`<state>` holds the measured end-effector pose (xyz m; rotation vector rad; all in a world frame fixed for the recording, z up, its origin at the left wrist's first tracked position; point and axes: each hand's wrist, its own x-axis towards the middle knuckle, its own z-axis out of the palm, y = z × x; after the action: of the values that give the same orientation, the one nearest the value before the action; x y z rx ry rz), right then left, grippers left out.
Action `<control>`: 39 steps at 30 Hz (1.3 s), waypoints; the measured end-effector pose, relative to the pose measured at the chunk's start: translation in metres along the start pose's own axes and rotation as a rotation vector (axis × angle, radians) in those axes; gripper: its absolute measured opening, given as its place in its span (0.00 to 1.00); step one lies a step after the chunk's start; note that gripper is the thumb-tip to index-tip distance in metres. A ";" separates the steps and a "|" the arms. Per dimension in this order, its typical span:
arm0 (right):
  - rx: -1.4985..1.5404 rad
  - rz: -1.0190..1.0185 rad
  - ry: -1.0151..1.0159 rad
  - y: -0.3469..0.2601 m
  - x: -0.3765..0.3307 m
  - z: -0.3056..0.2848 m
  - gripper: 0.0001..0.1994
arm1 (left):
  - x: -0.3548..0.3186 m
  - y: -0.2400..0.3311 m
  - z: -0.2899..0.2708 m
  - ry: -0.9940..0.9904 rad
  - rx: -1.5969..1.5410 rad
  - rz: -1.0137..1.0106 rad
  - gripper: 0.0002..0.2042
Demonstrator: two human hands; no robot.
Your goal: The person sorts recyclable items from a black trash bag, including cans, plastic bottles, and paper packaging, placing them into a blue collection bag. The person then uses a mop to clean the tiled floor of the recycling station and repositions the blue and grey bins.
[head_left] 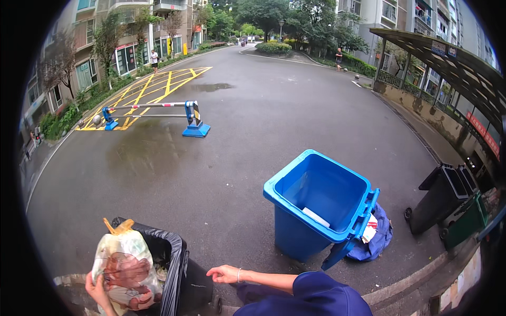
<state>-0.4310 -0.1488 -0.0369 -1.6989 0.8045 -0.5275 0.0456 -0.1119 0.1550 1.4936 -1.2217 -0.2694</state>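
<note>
My left hand [96, 291] grips a tied translucent rubbish bag [124, 263] from below, at the lower left. The bag is full, and it is held up against the near rim of a black wheeled bin [182, 274] lined with a black sack. My right hand [223, 273] hovers just right of that bin, palm down and fingers loosely apart, holding nothing. A thin bracelet sits on its wrist, and a dark blue sleeve covers the upper arm.
An open blue wheeled bin [321, 205] stands to the right with its lid hanging down and a blue bag [378, 237] behind it. Dark and green bins [448, 203] line the kerb. A blue barrier [192, 120] crosses the wet road. Two people stand far off.
</note>
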 end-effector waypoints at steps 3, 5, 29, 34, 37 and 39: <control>0.177 0.015 0.020 -0.024 0.031 -0.004 0.20 | -0.010 -0.039 0.058 -0.206 0.047 -0.170 0.20; 0.335 -0.028 0.049 -0.024 0.059 -0.006 0.21 | -0.030 -0.006 0.093 -0.286 0.263 -0.078 0.11; -0.152 -0.173 -0.117 -0.096 0.273 0.130 0.24 | -0.070 -0.049 0.066 -0.306 0.638 -0.016 0.32; -0.216 -0.238 -0.123 -0.102 0.257 0.129 0.21 | -0.075 -0.046 0.088 -0.232 0.687 -0.339 0.37; -0.218 -0.214 -0.203 -0.105 0.257 0.139 0.20 | -0.078 -0.038 0.098 -0.041 0.772 -0.208 0.30; -0.223 -0.236 -0.229 -0.114 0.257 0.143 0.19 | -0.077 -0.043 0.104 0.055 0.824 -0.128 0.26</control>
<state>-0.1310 -0.2304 0.0181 -2.0335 0.5153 -0.4026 -0.0404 -0.1202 0.0499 2.2670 -1.2563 0.2294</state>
